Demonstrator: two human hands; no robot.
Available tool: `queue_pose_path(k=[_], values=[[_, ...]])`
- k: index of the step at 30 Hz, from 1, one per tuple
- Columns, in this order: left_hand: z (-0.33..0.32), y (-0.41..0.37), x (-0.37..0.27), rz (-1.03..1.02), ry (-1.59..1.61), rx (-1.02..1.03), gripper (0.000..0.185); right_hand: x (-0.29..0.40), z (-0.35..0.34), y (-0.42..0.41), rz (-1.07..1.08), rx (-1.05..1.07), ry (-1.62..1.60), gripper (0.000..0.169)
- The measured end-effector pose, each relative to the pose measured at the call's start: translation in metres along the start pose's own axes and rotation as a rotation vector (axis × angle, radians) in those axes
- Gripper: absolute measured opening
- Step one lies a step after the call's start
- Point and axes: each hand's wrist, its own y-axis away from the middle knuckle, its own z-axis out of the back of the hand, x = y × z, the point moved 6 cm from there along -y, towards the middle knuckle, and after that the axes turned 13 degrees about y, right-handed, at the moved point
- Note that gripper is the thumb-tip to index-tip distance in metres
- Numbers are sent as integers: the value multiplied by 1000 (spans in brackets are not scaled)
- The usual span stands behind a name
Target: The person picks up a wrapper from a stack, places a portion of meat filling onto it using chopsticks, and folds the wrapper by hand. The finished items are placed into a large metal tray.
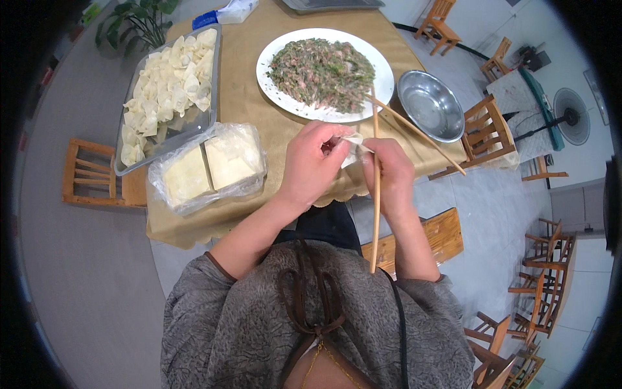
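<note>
Between my two hands, just below the big white plate, is a folded dumpling wrapper. My left hand pinches one side of it and my right hand pinches the other. A wooden chopstick lies against my right hand, pointing down towards my chest. A second chopstick rests on the plate's rim and reaches past the table edge. The plate holds a mound of minced meat with chopped greens. Square wrappers lie in two stacks in clear plastic, left of my left hand.
A grey tray of folded wontons stands at the left. A steel bowl sits right of the plate, near the table edge. At the top are a dark tray and a blue-and-white package. Wooden chairs stand around.
</note>
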Motion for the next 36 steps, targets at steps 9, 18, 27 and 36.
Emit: queue_pose_path(k=[9,18,27,36], values=[[-10,-10,-13,-45,-292,361,18,2,15,-19,64,166,151,16],[-6,-11,-28,-68,-265,548,14,30,34,-28,152,181,151,27],[30,-4,-64,42,-30,299,15,49,42,-29,125,89,-111,30],[275,-24,-88,197,36,-491,22,11,31,-14,-58,119,-189,8]])
